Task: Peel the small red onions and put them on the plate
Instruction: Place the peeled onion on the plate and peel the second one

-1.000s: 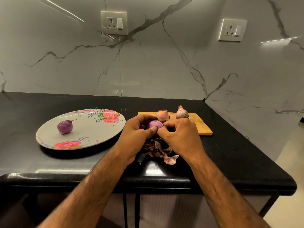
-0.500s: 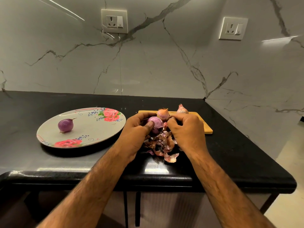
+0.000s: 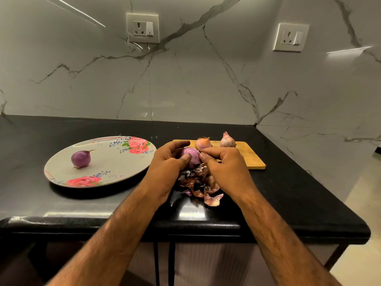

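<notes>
My left hand [image 3: 167, 168] grips a small purple onion [image 3: 192, 156] above the counter, thumb pressed on its front. My right hand [image 3: 224, 168] pinches the same onion at its right side with thumb and fingertips. A pile of loose onion skins [image 3: 200, 183] lies on the black counter just below both hands. One peeled purple onion [image 3: 81, 159] sits on the left part of the floral plate [image 3: 115, 162]. Two unpeeled onions [image 3: 203, 143] [image 3: 227, 139] stand on the wooden cutting board [image 3: 250, 159] behind my hands.
The black counter [image 3: 41, 203] ends in a rounded front edge near me and a corner at the right. A marble wall with two sockets [image 3: 142, 28] [image 3: 291, 37] rises behind it. The floor shows at the far right.
Both hands lifted the onion slightly and turned it; more purple flesh shows. The skin pile under the hands has grown a little.
</notes>
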